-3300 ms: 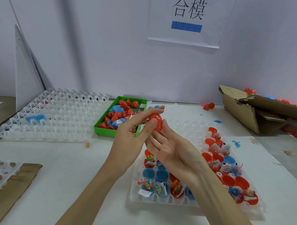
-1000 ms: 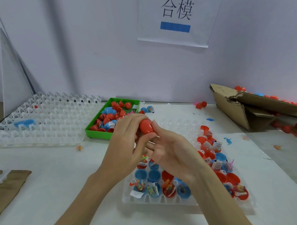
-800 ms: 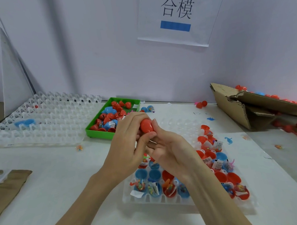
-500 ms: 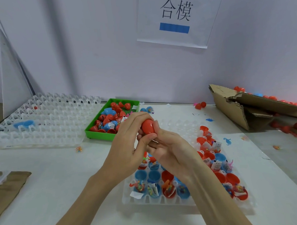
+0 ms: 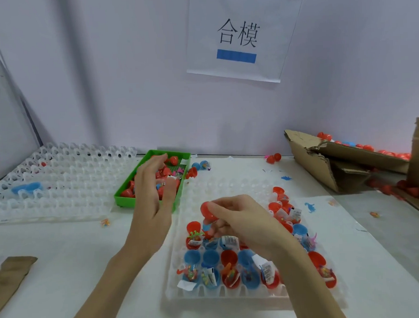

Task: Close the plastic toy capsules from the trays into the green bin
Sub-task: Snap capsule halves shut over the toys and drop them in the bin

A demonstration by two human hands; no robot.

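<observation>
Pinching a red capsule, the right hand hovers over the tray; the left hand, fingers loose and empty, hangs over the green bin.

Small assembly workstation: white table, plain partition with printed sign above, moulded trays left of green bin, cardboard boxes right.

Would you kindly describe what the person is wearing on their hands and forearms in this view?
Nothing shows on either. The left hand and right hand are bare, with no gloves, rings, watch or bracelets visible. Both forearms are uncovered right down to the bottom edge of the picture, so no sleeves appear.
</observation>
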